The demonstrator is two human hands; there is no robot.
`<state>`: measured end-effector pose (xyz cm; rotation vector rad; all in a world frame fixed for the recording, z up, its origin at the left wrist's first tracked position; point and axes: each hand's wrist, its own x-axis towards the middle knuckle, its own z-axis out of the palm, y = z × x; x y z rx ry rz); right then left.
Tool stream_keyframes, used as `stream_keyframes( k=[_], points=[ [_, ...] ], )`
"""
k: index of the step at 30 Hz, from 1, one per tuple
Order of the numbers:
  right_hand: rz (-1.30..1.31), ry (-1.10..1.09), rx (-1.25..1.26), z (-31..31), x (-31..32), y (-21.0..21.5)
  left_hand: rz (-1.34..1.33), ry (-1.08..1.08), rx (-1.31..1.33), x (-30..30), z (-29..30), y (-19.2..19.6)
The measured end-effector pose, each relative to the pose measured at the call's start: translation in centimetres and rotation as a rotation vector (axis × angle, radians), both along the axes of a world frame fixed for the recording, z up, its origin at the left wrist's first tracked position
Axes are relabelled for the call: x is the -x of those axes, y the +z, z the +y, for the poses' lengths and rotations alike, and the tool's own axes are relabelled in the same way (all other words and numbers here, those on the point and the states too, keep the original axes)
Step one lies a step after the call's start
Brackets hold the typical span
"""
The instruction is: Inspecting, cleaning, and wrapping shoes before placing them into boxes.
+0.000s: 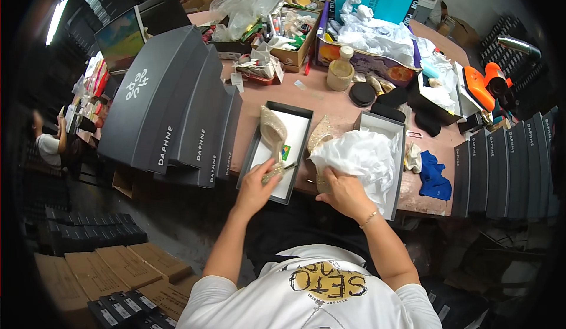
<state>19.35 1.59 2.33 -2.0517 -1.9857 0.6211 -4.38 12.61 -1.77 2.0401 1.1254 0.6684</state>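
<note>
Under left hand: glittery gold shoe.

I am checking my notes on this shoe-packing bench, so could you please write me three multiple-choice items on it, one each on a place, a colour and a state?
1. Where does the glittery shoe touched by the left hand lie?
A. in the open tray
B. on the floor
C. on the stacked lids

2. What colour is the cloth at the table's right edge?
A. red
B. blue
C. yellow

3. What does the right hand rest on?
A. a closed box
B. a bottle
C. white tissue paper

Key: 1 A, the shoe lies inside the tray's white floor; 2 B, the crumpled cloth is plainly blue; 3 C, the fingers press the paper spilling from the box.
</note>
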Motion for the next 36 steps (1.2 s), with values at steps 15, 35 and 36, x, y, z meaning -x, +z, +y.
stream_keyframes(
  k=[15,35,36],
  points=[
    [0.625,-0.145,-0.162,1.9,-0.8,-4.7,-0.634,0.110,1.279,-5.7,6.6,-7.2],
    [0.389,-0.045,0.188,3.4,-0.6,-6.4,-0.989,-0.086,1.177,-2.0,-4.3,-0.8],
    [0.539,-0.043,0.101,4.1,-1.4,-7.8,-0.988,-0.114,1.158,-1.7,-4.4,-1.1]
  ],
)
